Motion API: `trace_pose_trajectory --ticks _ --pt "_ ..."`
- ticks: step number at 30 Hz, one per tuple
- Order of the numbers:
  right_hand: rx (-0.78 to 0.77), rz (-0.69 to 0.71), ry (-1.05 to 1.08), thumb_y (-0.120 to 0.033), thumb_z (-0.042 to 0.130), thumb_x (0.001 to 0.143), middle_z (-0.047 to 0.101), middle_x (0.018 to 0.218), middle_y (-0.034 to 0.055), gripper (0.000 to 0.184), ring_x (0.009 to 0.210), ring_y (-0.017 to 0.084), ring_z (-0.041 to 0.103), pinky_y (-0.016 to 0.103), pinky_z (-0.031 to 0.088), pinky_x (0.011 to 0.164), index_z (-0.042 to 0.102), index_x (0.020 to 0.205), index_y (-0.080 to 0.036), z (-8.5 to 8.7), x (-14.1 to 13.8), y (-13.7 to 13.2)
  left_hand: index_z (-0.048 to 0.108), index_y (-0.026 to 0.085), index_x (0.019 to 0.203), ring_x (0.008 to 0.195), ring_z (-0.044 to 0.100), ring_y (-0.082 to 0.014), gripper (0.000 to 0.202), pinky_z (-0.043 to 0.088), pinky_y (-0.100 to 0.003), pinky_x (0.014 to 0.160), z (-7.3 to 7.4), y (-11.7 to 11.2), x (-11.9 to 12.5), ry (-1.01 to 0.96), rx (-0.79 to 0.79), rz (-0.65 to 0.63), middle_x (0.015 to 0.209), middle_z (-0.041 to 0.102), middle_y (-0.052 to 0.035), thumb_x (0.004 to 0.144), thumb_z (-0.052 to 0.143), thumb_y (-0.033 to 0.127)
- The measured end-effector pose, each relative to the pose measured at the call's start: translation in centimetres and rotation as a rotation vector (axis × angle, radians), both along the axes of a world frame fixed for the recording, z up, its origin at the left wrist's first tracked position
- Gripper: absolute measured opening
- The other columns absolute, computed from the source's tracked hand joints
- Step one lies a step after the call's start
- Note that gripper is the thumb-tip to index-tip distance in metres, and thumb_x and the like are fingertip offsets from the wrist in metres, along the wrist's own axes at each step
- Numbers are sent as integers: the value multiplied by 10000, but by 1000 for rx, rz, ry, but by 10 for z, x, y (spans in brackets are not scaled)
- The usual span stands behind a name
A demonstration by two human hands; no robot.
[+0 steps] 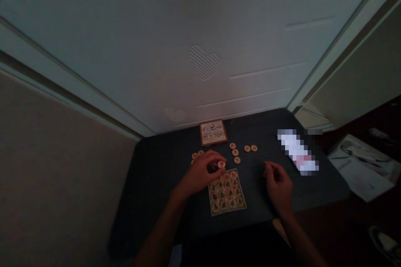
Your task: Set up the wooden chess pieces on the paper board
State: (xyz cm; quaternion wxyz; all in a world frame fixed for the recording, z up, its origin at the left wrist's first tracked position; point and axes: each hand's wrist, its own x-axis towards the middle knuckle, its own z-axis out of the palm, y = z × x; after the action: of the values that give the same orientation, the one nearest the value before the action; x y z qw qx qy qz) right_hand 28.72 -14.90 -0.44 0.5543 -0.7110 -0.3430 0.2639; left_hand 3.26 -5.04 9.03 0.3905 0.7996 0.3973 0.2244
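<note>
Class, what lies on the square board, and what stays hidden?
Round wooden chess pieces cover the square board, hiding its surface; the left hand overhangs its upper-left corner.

We're in a home, by the look of it: a white door with a heart motif up top, beige wall at left, a sneaker on the dark floor lower right!

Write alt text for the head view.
A left hand pinches a round wooden game piece at the edge of a square tray of similar pieces on a dark table. A right hand sits nearby; loose pieces and a box lie beyond.
</note>
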Motion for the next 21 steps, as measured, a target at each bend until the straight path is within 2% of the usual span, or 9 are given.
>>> trace_pose_trajectory --ticks 4,8,14,21 --pt "-4 2 -11 -557 614 888 667 739 30 426 679 187 626 293 486 622 716 1057 -179 0 1 0 733 246 1052 799 666 -155 201 550 -302 769 -9 -8 -21 38 -102 148 996 757 -10 871 701 325" --pt "-4 -2 -17 -583 622 872 672 734 33 456 669 188 626 294 485 613 721 1054 -176 -2 2 0 774 272 1007 790 685 -167 206 555 -308 759 -10 -4 -26 80 -116 228 973 786 4 892 682 416" --pt "-33 4 -44 -574 614 885 675 737 33 451 677 191 627 294 481 622 720 1062 -173 0 3 0 761 254 1058 944 738 -195 227 581 -324 858 -10 9 -16 -1 -164 212 1024 796 -18 938 618 383" --pt "-27 7 -35 -564 618 890 665 735 26 441 678 187 624 296 481 634 716 1065 -172 -2 2 0 660 218 1126 934 746 -178 222 595 -341 873 -20 15 -8 -87 -217 208 1016 783 -32 973 585 360"
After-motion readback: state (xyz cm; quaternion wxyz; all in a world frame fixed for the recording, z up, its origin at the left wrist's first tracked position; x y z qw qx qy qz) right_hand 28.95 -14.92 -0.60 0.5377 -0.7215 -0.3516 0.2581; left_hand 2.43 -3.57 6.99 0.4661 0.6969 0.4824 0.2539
